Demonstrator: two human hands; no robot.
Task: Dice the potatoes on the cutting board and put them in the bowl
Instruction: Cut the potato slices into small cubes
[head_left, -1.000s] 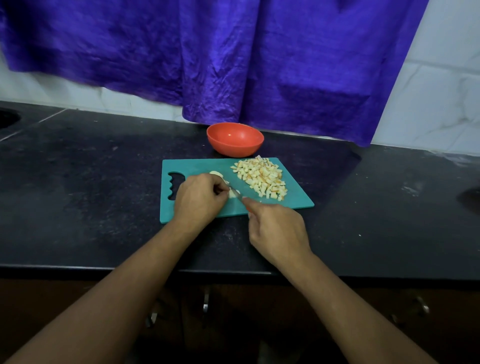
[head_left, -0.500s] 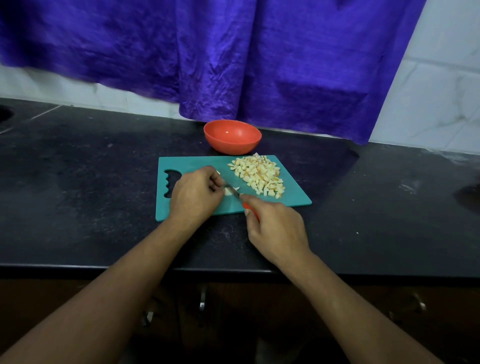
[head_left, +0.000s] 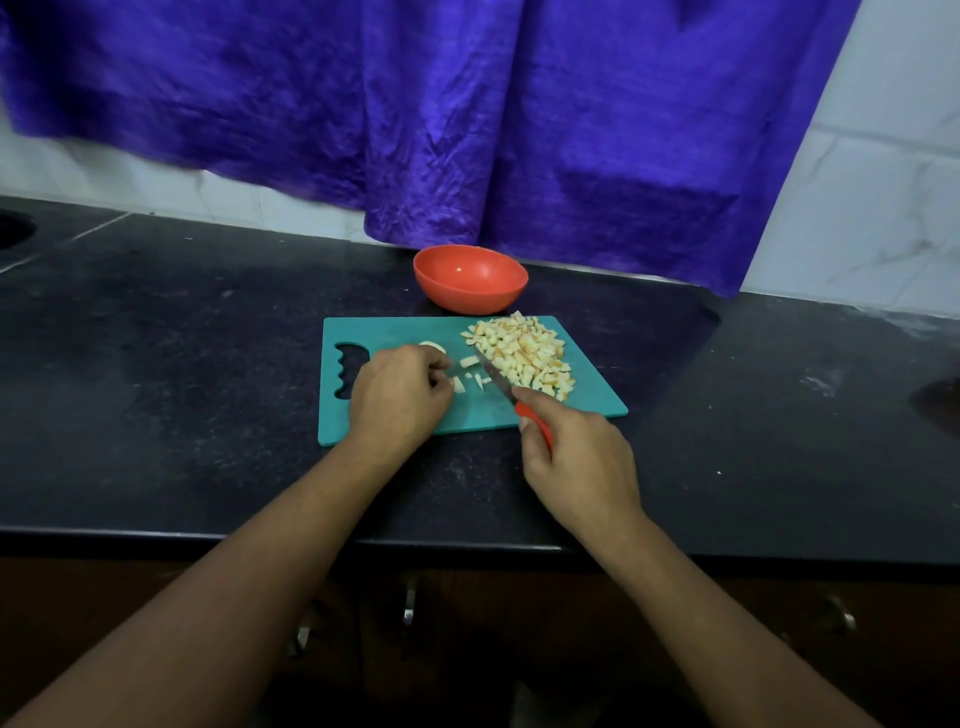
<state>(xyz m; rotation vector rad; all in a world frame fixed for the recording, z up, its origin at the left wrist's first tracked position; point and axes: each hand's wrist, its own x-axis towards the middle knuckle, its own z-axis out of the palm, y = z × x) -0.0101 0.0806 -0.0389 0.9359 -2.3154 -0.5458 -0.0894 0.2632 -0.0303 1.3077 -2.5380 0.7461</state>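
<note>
- Most of the potato is already cut: a heap of diced potato (head_left: 522, 353) lies on the cutting board (head_left: 467, 415), just beyond the fingertips of the knife-holding hand.
- A few loose cubes (head_left: 470, 361) are scattered between the fingertips of the two hands, beside the blade.
- An uncut piece (head_left: 434, 345) shows only as a pale edge past the knuckles of the left hand (head_left: 397, 397); the rest is hidden beneath it.
- The left fingers are curled down over that piece and kept close together, so that it is held against the board. How the fingertips sit on it cannot be told.
- The red handle of the knife (head_left: 493, 376) is wrapped by the fingers of the right hand (head_left: 582, 467), with the blade angled away toward the heap and its edge near the left fingertips.
- The bowl (head_left: 470, 280) stands beyond the board, past both sets of fingers; no potato is seen in it.
- A cut fingertip is judged the main risk: little potato is left to hold, so the blade must be brought down close to the curled fingers.
- A small, wet piece could slip from under them and spoil the cut.
- Cubes at the heap's far-right edge could be pushed onto the counter (head_left: 208, 364) when the dice are swept toward the bowl.
</note>
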